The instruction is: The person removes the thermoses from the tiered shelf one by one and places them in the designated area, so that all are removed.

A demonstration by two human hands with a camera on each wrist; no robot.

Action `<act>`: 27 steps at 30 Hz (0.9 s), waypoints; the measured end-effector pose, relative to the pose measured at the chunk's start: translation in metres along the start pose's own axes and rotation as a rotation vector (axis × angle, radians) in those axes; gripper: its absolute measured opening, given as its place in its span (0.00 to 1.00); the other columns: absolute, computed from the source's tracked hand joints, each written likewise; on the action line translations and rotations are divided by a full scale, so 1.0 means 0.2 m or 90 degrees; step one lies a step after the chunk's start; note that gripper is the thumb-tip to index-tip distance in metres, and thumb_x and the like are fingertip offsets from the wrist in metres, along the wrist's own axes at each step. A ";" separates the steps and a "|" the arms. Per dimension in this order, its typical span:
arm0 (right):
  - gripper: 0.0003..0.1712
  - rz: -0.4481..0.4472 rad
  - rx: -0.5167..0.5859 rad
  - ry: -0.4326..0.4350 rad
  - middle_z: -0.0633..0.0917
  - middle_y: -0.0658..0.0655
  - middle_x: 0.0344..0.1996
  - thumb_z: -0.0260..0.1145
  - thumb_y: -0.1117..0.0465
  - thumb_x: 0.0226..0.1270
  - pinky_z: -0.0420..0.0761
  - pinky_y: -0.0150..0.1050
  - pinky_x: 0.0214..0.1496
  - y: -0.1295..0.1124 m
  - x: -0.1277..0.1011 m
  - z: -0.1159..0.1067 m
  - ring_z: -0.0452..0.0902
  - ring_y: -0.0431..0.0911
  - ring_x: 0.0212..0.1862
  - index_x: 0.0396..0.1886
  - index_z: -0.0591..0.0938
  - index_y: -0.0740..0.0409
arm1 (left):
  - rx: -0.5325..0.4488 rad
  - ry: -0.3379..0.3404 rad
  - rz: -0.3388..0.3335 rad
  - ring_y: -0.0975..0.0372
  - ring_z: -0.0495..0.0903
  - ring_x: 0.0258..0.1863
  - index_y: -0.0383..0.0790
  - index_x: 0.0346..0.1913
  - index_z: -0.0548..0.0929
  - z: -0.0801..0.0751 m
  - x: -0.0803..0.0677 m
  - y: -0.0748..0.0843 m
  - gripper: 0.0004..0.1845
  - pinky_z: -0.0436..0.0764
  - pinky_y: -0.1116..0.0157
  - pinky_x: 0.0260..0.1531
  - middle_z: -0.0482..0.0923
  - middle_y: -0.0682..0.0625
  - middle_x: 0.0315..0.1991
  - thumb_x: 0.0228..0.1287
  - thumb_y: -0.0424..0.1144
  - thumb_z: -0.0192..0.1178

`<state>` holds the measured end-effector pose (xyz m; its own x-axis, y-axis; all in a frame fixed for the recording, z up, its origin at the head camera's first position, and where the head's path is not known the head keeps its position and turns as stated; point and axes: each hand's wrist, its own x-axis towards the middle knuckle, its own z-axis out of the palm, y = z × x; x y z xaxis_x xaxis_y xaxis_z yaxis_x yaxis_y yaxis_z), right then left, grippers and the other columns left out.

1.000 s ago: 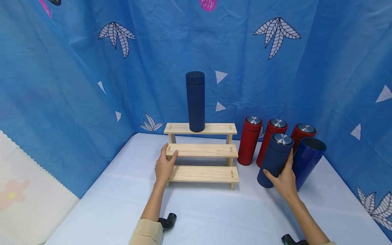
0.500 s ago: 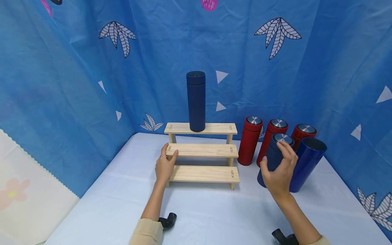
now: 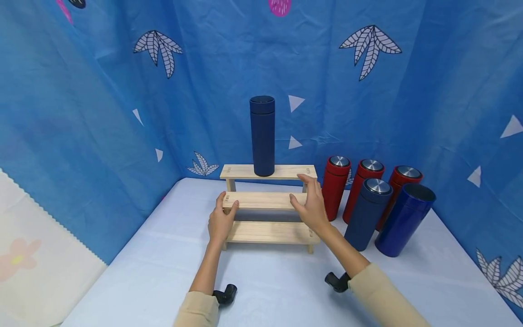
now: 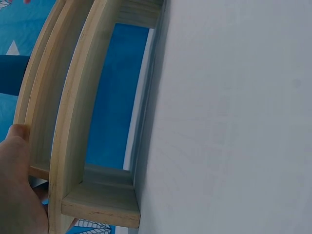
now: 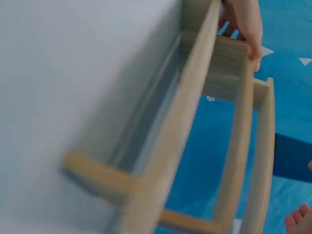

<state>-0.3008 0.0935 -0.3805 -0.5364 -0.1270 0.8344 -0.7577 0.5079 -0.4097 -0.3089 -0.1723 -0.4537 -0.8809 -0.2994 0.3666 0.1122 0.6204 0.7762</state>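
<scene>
A three-tier wooden display rack [image 3: 265, 231] stands on the table. My left hand [image 3: 219, 222] grips the left end of its middle board, thumb in front and fingers behind. On the top board a navy thermos bottle [image 3: 263, 141] stands upright. In the head view my right hand [image 3: 313, 209] hangs before the rack's right end, thumb and fingers spread. The right wrist view shows its fingertips [image 5: 304, 214] apart from the rack. To the right stand another navy thermos bottle [image 3: 367, 215] with a silver lid and a glossy blue thermos bottle [image 3: 404, 222].
Three red thermos bottles [image 3: 336, 188] with silver lids stand behind the blue ones, near the back curtain [image 3: 229, 91]. A white cloth covers the table [image 3: 163, 254]. Blue curtain hangs at the back and both sides.
My right hand has left the silver-lidded navy thermos bottle and swung left to the rack's right end. That bottle stays in place. The left hand keeps its grip on the rack.
</scene>
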 end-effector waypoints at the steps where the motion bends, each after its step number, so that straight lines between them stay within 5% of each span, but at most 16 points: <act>1: 0.34 0.008 0.008 -0.012 0.70 0.63 0.55 0.68 0.68 0.53 0.70 0.51 0.54 -0.01 0.04 0.02 0.66 0.54 0.56 0.59 0.65 0.67 | 0.000 -0.001 -0.001 0.45 0.79 0.43 0.49 0.69 0.60 0.00 0.00 0.00 0.40 0.77 0.50 0.33 0.71 0.41 0.59 0.59 0.68 0.48; 11: 0.49 0.087 0.084 -0.031 0.64 0.62 0.61 0.70 0.55 0.56 0.66 0.43 0.61 -0.12 0.47 0.19 0.63 0.52 0.61 0.71 0.52 0.54 | 0.007 0.014 0.010 0.46 0.80 0.39 0.48 0.68 0.62 -0.02 -0.01 0.00 0.39 0.77 0.51 0.29 0.73 0.40 0.57 0.60 0.67 0.48; 16: 0.57 0.132 0.092 -0.052 0.56 0.59 0.68 0.70 0.52 0.56 0.65 0.49 0.62 -0.14 0.64 0.24 0.59 0.54 0.65 0.73 0.40 0.42 | 0.009 0.005 0.008 0.48 0.80 0.35 0.50 0.69 0.61 -0.02 -0.01 0.00 0.39 0.77 0.54 0.27 0.74 0.40 0.56 0.59 0.67 0.48; 21: 0.62 0.196 0.078 -0.098 0.47 0.53 0.72 0.69 0.52 0.58 0.61 0.55 0.63 -0.11 0.68 0.29 0.55 0.54 0.68 0.70 0.29 0.31 | 0.004 0.000 0.010 0.50 0.80 0.32 0.50 0.69 0.61 -0.01 0.00 0.01 0.39 0.76 0.56 0.25 0.75 0.40 0.55 0.59 0.67 0.48; 27: 0.61 0.166 0.052 -0.061 0.52 0.54 0.71 0.69 0.52 0.57 0.63 0.54 0.61 -0.10 0.61 0.34 0.58 0.54 0.66 0.71 0.31 0.32 | 0.005 0.004 0.005 0.50 0.80 0.32 0.50 0.69 0.61 -0.01 0.00 0.00 0.40 0.76 0.56 0.25 0.75 0.41 0.55 0.58 0.68 0.48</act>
<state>-0.3761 0.0095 -0.2950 -0.7466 -0.0825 0.6601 -0.6151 0.4637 -0.6377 -0.3086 -0.1741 -0.4531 -0.8772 -0.2994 0.3753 0.1145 0.6287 0.7692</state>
